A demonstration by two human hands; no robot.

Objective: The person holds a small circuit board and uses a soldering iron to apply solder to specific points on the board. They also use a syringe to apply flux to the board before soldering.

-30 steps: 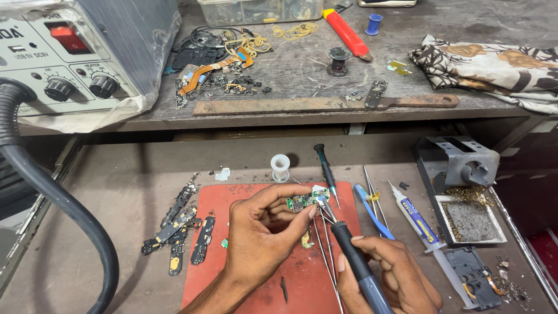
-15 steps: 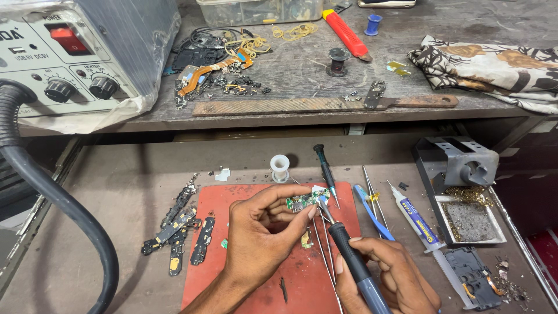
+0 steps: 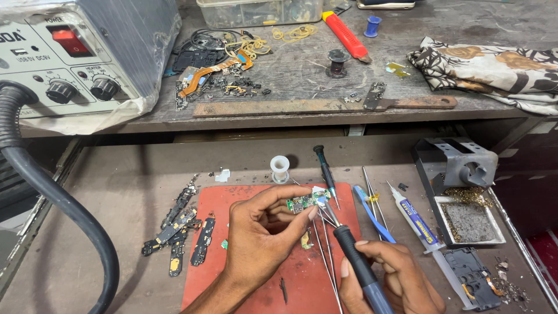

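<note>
Fingers of the left hand [image 3: 261, 232] pinched a small green circuit board [image 3: 303, 203] above the red mat [image 3: 232, 200]; the right hand [image 3: 395, 279] gripped a soldering iron [image 3: 354, 261] touching it

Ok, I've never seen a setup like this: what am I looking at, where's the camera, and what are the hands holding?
This is one view from a camera worn on a person's head, looking down at a cluttered repair bench. The left hand pinches a small green circuit board in its fingers above a red mat. The right hand grips a dark soldering iron, its tip at the board. Around them lie a row of small dark circuit boards, tweezers, a glue tube, a screwdriver and a grey iron stand. On the upper shelf sit a grey rework station with a black hose, a long file and a patterned cloth.
</note>
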